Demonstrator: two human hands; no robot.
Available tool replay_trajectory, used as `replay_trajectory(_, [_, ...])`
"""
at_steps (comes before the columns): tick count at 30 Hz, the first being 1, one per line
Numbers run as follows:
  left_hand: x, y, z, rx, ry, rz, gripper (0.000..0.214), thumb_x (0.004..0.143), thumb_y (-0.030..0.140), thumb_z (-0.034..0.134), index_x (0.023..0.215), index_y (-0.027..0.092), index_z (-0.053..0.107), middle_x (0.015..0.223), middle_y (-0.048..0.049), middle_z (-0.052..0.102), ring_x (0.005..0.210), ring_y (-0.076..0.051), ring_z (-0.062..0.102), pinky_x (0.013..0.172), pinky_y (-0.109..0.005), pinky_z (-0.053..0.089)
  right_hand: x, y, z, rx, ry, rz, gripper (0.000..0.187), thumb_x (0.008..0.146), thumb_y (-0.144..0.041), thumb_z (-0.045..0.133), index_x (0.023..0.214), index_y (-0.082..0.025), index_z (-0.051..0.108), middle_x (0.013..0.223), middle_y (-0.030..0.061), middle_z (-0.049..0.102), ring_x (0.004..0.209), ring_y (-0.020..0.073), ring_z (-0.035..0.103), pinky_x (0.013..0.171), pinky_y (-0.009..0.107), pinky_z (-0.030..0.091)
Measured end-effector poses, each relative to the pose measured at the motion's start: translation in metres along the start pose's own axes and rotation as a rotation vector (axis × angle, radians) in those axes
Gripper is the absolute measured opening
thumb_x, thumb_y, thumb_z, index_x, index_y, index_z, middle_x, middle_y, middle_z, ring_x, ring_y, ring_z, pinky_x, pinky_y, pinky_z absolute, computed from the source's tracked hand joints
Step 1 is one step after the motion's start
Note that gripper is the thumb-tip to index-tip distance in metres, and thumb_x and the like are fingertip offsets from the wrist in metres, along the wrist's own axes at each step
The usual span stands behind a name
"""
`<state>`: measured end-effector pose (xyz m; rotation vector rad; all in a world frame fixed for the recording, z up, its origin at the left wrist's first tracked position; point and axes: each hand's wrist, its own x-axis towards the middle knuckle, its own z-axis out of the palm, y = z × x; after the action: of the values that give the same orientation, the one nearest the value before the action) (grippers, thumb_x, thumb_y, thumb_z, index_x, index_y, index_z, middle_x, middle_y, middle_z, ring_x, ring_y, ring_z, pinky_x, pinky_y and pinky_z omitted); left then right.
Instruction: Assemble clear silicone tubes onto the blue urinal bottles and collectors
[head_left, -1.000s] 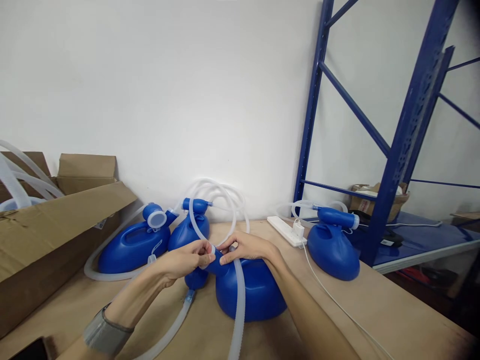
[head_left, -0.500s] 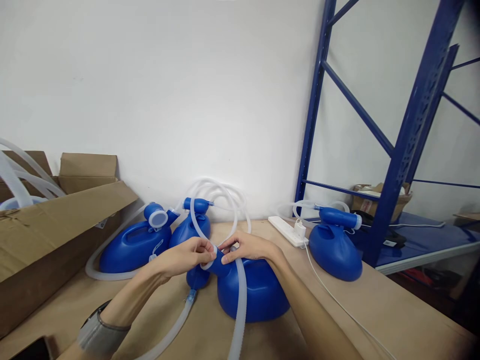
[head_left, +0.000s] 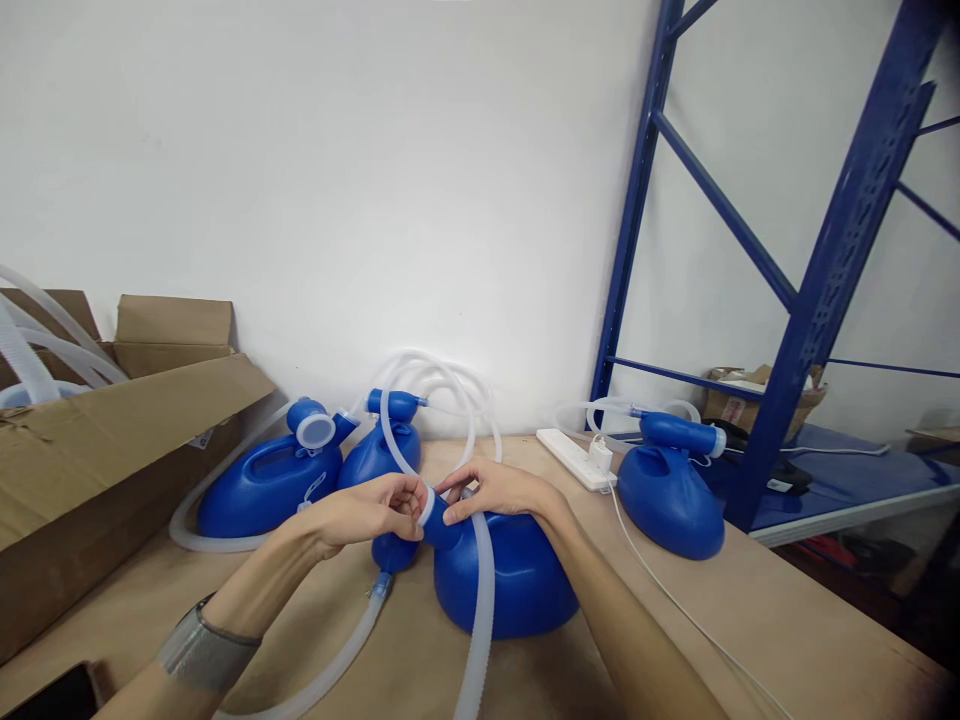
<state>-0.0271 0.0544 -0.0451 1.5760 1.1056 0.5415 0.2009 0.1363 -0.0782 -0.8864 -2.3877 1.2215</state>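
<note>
A blue plastic jug (head_left: pixel 517 585) lies on the wooden table in front of me, its neck pointing left. My left hand (head_left: pixel 367 512) is closed on the white cap (head_left: pixel 426 507) at the mouth of that neck. My right hand (head_left: pixel 495 492) pinches the blue neck just right of the cap. A translucent white hose (head_left: pixel 480 600) runs over the jug and down toward me. A second hose with a small blue end piece (head_left: pixel 381 585) lies left of the jug.
Two more blue jugs (head_left: pixel 262 490) with coiled hoses (head_left: pixel 442 385) lie behind, a further jug (head_left: pixel 664 490) to the right. A white power strip (head_left: pixel 574 460) with a cable sits near the wall. An open cardboard box (head_left: pixel 97 450) stands left, a blue steel rack (head_left: pixel 810 300) right.
My hands have stayed on the jug's neck; the left fingers have shifted slightly around the cap. The view has tilted a little.
</note>
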Motion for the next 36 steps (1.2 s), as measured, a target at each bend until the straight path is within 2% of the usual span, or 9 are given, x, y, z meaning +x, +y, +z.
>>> replay_trajectory(10, [0.009, -0.005, -0.001, 0.148, 0.029, 0.1, 0.018, 0.057, 0.016, 0.065, 0.072, 0.02, 0.054, 0.07, 0.0043, 0.052, 0.071, -0.013, 0.046, 0.066, -0.025, 0.037, -0.001, -0.002, 0.0, -0.003, 0.003, 0.003, 0.064, 0.069, -0.052, 0.086, 0.124, -0.02, 0.075, 0.096, 0.0035, 0.075, 0.086, 0.0194, 0.065, 0.081, 0.028, 0.048])
replay_trajectory(17, [0.012, -0.007, -0.006, 0.195, 0.041, 0.178, 0.016, 0.059, 0.017, 0.067, 0.074, 0.018, 0.063, 0.072, 0.0025, 0.06, 0.074, -0.014, 0.054, 0.071, -0.026, 0.044, 0.0, 0.001, 0.001, 0.001, 0.003, 0.007, 0.065, 0.069, -0.052, 0.086, 0.124, -0.019, 0.074, 0.095, 0.0035, 0.075, 0.084, 0.0181, 0.065, 0.078, 0.026, 0.048])
replay_trajectory(25, [0.01, -0.01, -0.007, 0.328, 0.043, 0.295, 0.011, 0.06, 0.014, 0.063, 0.069, 0.018, 0.06, 0.067, 0.0038, 0.062, 0.07, -0.015, 0.058, 0.069, -0.026, 0.047, -0.001, -0.004, 0.001, -0.002, 0.002, 0.005, 0.064, 0.069, -0.052, 0.086, 0.122, -0.019, 0.075, 0.095, 0.0034, 0.075, 0.083, 0.018, 0.065, 0.078, 0.026, 0.047])
replay_trajectory(31, [0.006, -0.007, -0.012, 0.314, -0.015, 0.23, 0.019, 0.06, 0.014, 0.065, 0.078, 0.017, 0.067, 0.074, -0.0004, 0.071, 0.074, -0.017, 0.065, 0.073, -0.029, 0.052, -0.001, -0.004, 0.001, -0.006, -0.015, 0.005, 0.065, 0.069, -0.054, 0.085, 0.123, -0.02, 0.074, 0.094, 0.003, 0.075, 0.085, 0.019, 0.065, 0.078, 0.027, 0.047])
replay_trajectory(36, [0.006, -0.007, -0.012, 0.248, -0.054, 0.222, 0.016, 0.06, 0.012, 0.063, 0.076, 0.018, 0.063, 0.072, 0.0018, 0.068, 0.072, -0.015, 0.062, 0.072, -0.027, 0.05, -0.002, -0.005, 0.0, -0.008, -0.024, 0.011, 0.066, 0.069, -0.054, 0.086, 0.124, -0.02, 0.073, 0.096, 0.0034, 0.075, 0.087, 0.0194, 0.065, 0.08, 0.028, 0.046])
